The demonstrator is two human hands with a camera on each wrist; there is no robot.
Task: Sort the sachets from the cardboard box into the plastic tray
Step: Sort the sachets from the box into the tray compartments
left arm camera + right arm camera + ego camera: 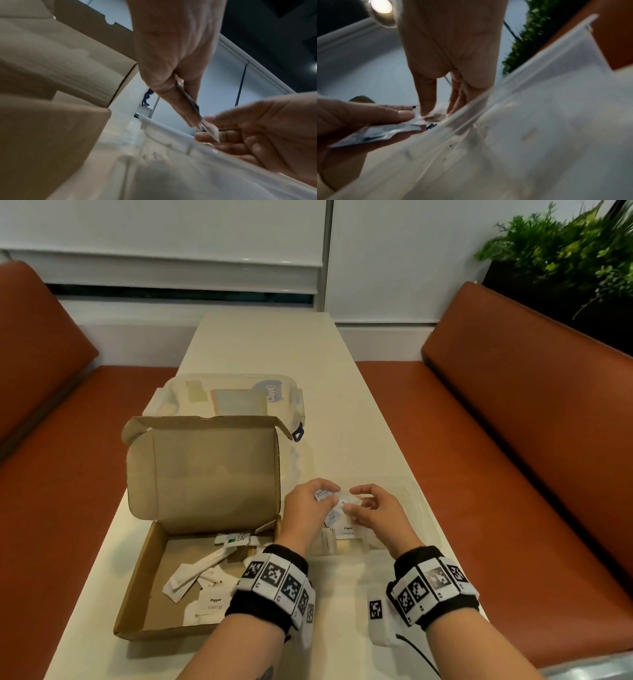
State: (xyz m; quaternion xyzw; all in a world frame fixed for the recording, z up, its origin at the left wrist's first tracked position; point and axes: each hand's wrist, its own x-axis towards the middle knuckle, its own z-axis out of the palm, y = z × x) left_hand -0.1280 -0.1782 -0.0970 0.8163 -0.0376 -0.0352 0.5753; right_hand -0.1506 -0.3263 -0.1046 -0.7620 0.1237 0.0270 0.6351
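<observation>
On your left, the cardboard box [191, 546] is sitting open on the cream table [274, 344], its lid standing upright at the far side. Several white sachets [205, 573] are lying loose on its floor, one printed "Pepper" near the front. Behind the box, a clear lidded container [236, 395] is resting on the table.

Moving rightward, your left hand [308, 508] is hovering above the near-left part of the plastic tray [416, 505], just past the box's right wall. Its thumb and fingers are curling round a small stack of sachets [322, 495], pinching them edge-on, as the left wrist view [193, 102] confirms.

Immediately beside it, your right hand [373, 511] is meeting the left one over the tray. Its thumb and forefinger are closing on a white sachet [347, 499] at the edge of the stack, while its other fingers are curling loosely.

Below both hands, the clear tray is lying directly to the right of the box, already holding sachets, including a "Pepper" one [347, 530].

Orange benches [513, 412] are flanking the table.
</observation>
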